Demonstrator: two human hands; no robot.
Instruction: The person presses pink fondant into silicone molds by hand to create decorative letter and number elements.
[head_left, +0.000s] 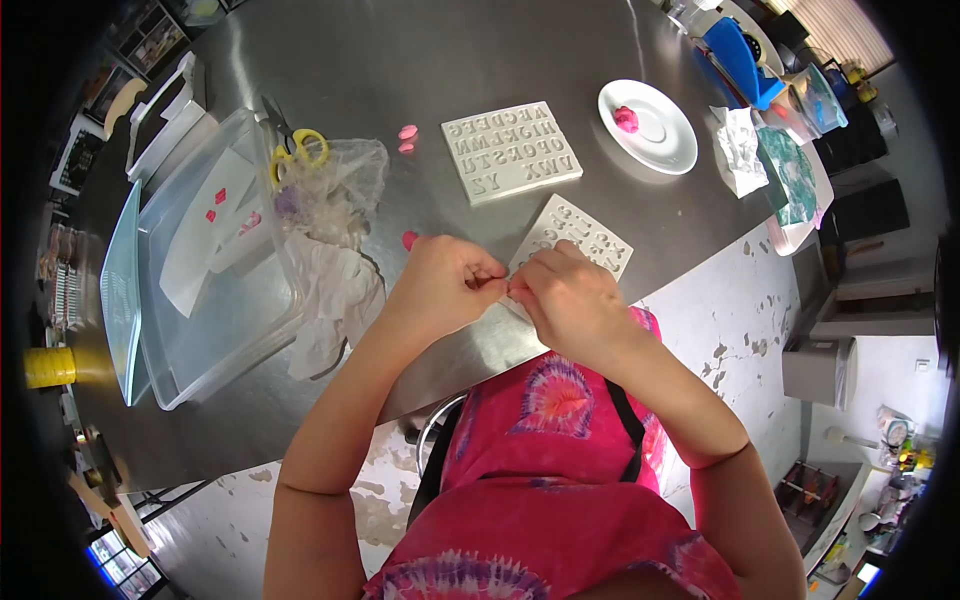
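Both hands meet fingertip to fingertip over the lower left part of a pale mold with small characters [590,238], near the table's front edge. My left hand [447,283] is pinched closed, and so is my right hand [567,297]; whatever lies between the fingertips is too small to make out. A pink piece [410,240] shows just behind my left hand. Farther back lies a letter mold [512,150], with small pink pieces [407,132] to its left. On a white plate [662,135] at the right rests a pink lump [626,119].
A clear plastic container [225,350] holds white sheets with pink pieces. Beside it are yellow-handled scissors [300,150], a plastic bag [350,180] and crumpled white material [335,300]. Crumpled paper [740,155] and a blue holder [740,60] stand at the right edge.
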